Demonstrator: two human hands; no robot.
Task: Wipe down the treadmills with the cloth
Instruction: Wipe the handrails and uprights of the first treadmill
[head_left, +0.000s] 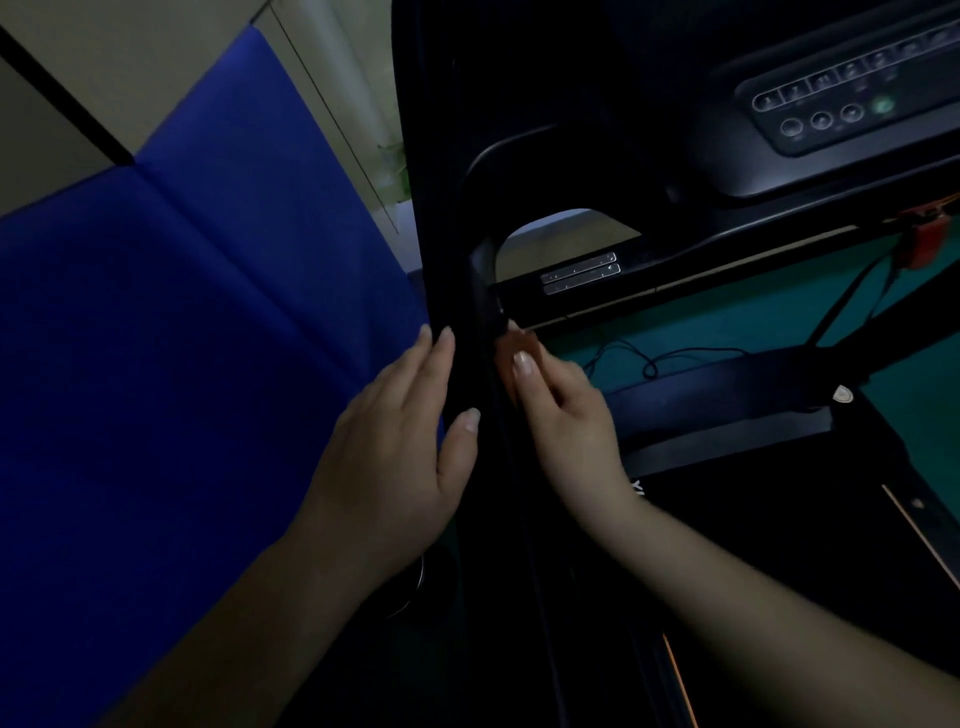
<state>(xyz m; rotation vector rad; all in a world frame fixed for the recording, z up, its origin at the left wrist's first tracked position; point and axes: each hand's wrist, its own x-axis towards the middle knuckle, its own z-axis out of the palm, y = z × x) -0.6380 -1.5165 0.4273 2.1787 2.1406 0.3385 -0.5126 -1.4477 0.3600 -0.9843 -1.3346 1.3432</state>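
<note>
Fingers (441, 345) of left hand (395, 452) straight on smooth black treadmill upright (470, 291); right hand (561, 410) pinching it.

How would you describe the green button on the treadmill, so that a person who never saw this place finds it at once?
Start at the black treadmill on the right and go up to its control panel at the top right. The green button sits at the right end of the row of round buttons; it alone is green, the others are dark.

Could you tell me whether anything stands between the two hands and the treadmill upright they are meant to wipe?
Nothing visible does: the left hand and the right hand already touch the dark upright. No cloth is clearly visible.
</note>
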